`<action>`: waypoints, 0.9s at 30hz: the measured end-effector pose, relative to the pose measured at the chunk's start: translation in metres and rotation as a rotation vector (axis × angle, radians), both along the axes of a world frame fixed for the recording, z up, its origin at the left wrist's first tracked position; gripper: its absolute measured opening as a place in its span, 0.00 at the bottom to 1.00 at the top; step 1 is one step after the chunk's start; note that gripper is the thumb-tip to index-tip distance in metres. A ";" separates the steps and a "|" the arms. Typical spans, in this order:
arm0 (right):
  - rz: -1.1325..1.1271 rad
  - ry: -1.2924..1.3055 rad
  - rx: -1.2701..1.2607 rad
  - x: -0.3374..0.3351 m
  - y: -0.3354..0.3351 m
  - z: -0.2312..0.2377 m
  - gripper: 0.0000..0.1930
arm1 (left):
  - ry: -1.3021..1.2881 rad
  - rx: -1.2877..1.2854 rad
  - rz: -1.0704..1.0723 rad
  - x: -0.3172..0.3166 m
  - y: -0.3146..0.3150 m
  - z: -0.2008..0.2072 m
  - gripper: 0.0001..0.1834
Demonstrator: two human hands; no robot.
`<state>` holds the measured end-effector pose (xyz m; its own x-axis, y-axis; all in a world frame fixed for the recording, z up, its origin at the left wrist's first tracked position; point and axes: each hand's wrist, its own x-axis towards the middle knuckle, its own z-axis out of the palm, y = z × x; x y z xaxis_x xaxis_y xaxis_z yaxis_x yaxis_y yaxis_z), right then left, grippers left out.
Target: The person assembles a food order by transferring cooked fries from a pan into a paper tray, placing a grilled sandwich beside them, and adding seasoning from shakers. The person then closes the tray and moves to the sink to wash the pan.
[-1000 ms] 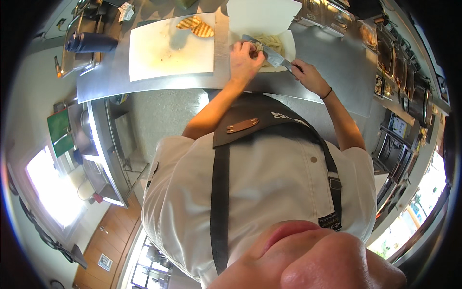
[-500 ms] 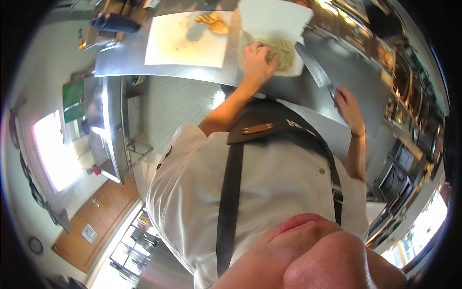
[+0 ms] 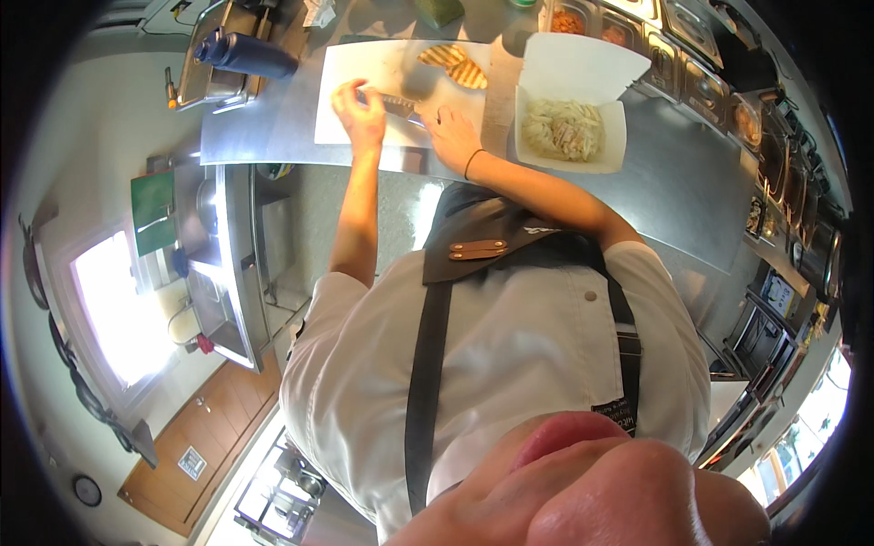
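The white cutting board [image 3: 341,64] lies on the steel counter with both my hands over its near part. A knife blade [image 3: 398,106] stretches across the board between them. My right hand [image 3: 452,136] is closed round the handle end. At the blade's other end, my left hand [image 3: 361,116] has its fingers curled together; what they pinch, if anything, I cannot make out. Grill-marked food pieces [image 3: 452,65] rest at the board's far right. Right of the board stands an open white takeout box [image 3: 612,153], lid raised, with pale shredded food [image 3: 563,129] in it.
Metal pans of food [image 3: 572,20] line the counter's far right edge. A dark blue bottle [image 3: 255,55] lies at the far left beside a metal tray [image 3: 202,59]. A green block-shaped thing [image 3: 439,11] sits behind the board.
My left hand has come out of the takeout box and moved left over the board. My right hand has carried the knife from right of the box onto the board.
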<state>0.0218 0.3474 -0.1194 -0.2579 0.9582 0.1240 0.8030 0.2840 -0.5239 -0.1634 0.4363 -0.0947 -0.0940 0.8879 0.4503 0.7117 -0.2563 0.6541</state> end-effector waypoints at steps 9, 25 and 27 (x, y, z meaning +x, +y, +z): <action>-0.433 -0.157 -0.079 0.051 0.090 -0.032 0.15 | 0.335 -0.039 -0.686 0.047 0.125 -0.090 0.28; -0.485 0.501 -0.218 0.110 -0.037 0.029 0.11 | -0.324 -0.666 -0.654 0.059 0.055 0.012 0.18; -0.556 0.596 -0.224 0.140 -0.067 0.035 0.12 | -0.309 -0.710 -0.694 0.085 0.018 0.035 0.19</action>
